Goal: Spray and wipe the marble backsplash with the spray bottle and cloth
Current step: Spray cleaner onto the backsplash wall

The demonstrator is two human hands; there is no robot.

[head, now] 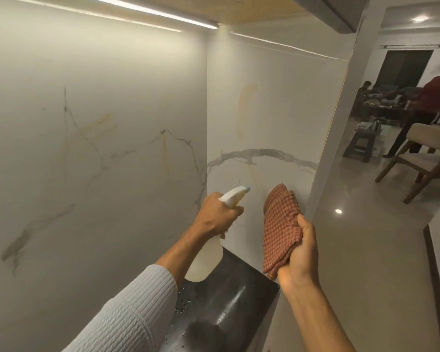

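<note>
My left hand (pixel 217 215) grips the neck of a translucent white spray bottle (pixel 207 257), fingers curled round the trigger. Its white nozzle points at the end panel of the marble backsplash (pixel 264 110), close to the corner. My right hand (pixel 301 252) holds a folded reddish-brown checked cloth (pixel 281 224) upright, a little right of the bottle and near the same panel. The marble is white with grey veins and faint yellowish streaks, and it continues along the wall on the left.
A dark polished countertop (pixel 229 308) with water droplets runs below my arms and ends at the panel. An LED strip (pixel 150 11) glows under the cabinet above. To the right lie an open tiled floor, a wooden chair (pixel 422 158), a stool and people in the far room.
</note>
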